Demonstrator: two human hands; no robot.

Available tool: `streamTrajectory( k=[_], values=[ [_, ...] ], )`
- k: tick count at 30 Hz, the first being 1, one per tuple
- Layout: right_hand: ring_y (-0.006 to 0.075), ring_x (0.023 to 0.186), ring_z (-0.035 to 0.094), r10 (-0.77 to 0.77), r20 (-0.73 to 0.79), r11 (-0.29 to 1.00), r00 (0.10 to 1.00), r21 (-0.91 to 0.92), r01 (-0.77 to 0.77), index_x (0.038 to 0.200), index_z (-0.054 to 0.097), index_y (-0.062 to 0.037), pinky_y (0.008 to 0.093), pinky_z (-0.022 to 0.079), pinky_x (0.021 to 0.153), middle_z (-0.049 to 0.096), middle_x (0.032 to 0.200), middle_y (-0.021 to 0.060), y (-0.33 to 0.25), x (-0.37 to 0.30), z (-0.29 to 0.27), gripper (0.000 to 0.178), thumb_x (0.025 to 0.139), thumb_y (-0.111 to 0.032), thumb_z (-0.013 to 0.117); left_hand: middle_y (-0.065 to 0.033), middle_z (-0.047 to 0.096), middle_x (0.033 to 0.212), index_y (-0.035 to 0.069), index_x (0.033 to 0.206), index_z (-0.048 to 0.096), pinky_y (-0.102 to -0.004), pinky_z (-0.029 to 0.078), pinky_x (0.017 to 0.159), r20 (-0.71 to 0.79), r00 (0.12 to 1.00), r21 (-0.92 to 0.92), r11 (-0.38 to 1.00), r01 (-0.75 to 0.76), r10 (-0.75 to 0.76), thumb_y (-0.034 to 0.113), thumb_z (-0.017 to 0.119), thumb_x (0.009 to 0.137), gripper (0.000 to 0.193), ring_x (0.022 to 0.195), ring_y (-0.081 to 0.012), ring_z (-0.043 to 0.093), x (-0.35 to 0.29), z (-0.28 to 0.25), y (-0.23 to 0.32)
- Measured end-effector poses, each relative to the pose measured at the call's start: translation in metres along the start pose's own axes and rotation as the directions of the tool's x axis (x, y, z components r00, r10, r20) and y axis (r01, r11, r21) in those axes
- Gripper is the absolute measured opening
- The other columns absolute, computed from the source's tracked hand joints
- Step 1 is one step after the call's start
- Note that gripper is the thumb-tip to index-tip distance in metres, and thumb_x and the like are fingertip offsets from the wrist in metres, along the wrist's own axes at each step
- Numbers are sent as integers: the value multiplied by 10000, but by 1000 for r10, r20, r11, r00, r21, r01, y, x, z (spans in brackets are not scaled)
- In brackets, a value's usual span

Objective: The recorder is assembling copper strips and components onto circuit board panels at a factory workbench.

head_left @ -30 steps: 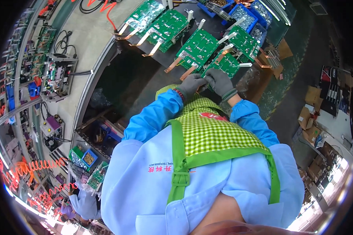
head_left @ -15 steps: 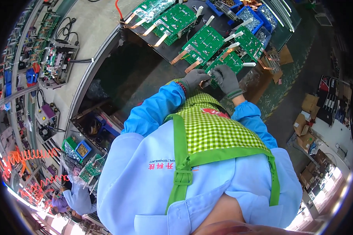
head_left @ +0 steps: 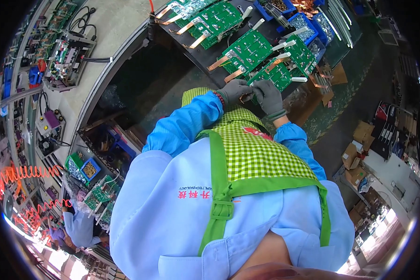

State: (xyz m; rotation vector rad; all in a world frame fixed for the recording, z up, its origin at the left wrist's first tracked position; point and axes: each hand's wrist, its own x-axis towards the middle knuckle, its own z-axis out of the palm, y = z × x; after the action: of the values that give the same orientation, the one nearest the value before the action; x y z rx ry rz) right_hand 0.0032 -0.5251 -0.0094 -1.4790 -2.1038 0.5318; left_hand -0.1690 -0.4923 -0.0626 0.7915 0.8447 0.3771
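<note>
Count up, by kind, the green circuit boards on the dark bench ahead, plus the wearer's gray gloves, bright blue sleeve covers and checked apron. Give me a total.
Green circuit boards: 5
Gray gloves: 2
Bright blue sleeve covers: 2
Checked apron: 1
Total: 10

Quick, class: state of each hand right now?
Left hand: fingers curled near the nearest green circuit board; anything held cannot be told.
Right hand: fingers bent by that board; grip contents hidden.

Circuit boards (head_left: 249, 46), parts bins (head_left: 313, 32) and coiled orange hoses (head_left: 31, 171) mark an electronics workshop.
</note>
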Motion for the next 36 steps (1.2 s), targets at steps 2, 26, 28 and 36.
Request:
streamTrajectory(
  k=[2,26,28,36],
  values=[
    [294,833,601,9,21,1000,1000,-13,-9,945,606,-117,387,499,686,594,922,95,-4,1,-4,134,818,-158,616,-67,623,762,-12,833,594,-245,456,586,16,1000,10,1000,-17,16,148,606,828,160,633,-126,581,0,0,1],
    [335,783,602,276,124,910,953,-353,-217,910,577,-109,438,495,650,582,890,131,-14,10,7,231,851,-332,575,-51,601,686,0,797,620,-271,439,522,-69,991,94,990,-106,112,135,584,810,141,578,-114,551,0,5,-6],
    [336,789,602,289,133,902,948,-370,-223,906,575,-115,441,494,651,583,896,130,-14,11,7,234,851,-342,572,-52,605,691,-4,800,625,-277,444,526,-84,989,101,988,-115,124,129,577,805,141,581,-117,553,-4,5,-3],
    [321,810,588,110,-26,985,994,-130,-113,906,595,-97,411,476,689,593,882,113,-8,6,8,149,823,-217,626,-80,614,681,-25,786,615,-272,448,514,-90,986,61,989,-138,143,124,583,794,153,565,-130,561,-3,9,-4]
  ],
)
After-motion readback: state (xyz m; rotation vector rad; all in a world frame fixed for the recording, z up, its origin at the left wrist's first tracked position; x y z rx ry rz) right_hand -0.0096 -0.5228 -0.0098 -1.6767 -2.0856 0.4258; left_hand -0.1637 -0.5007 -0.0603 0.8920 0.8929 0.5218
